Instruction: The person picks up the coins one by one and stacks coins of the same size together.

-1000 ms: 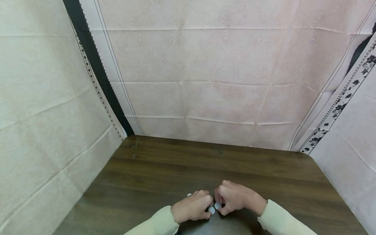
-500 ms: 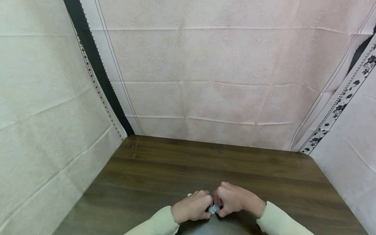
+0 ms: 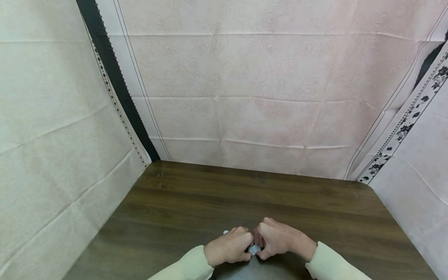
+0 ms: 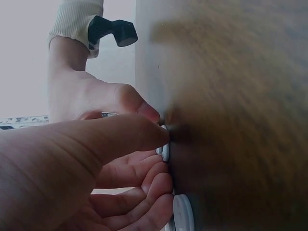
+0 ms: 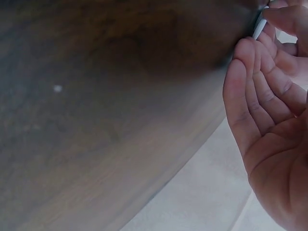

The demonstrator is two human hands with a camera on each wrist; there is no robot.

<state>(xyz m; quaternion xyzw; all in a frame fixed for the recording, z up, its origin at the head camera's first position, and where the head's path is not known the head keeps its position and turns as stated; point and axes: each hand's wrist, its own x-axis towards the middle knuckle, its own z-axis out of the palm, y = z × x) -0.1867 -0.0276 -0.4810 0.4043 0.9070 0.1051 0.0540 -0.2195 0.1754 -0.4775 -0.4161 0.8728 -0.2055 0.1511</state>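
Two small white discs [image 3: 256, 248] overlap at the front of the wooden table, between both hands. My left hand [image 3: 229, 245] pinches the left one between thumb and curled fingers, low over the wood. From the other side my right hand [image 3: 275, 239] grips the upper disc, its thumb at the near edge. Seen edge-on in the left wrist view, a white disc [image 4: 165, 150] shows between the fingertips. The right wrist view catches just a thin white disc edge [image 5: 260, 25] beside the fingers. Another white disc [image 3: 225, 232] lies beyond my left hand, partly hidden by it.
The brown wooden table [image 3: 210, 194] stretches out ahead of the hands. Pale patterned cloth [image 3: 259, 85] hangs behind it and at both sides. In the left wrist view, white discs [image 4: 184, 214] lie close to the curled fingers.
My right hand has moved slightly left, bringing its disc from beside the left hand's disc to overlapping it. The left hand has stayed in place.
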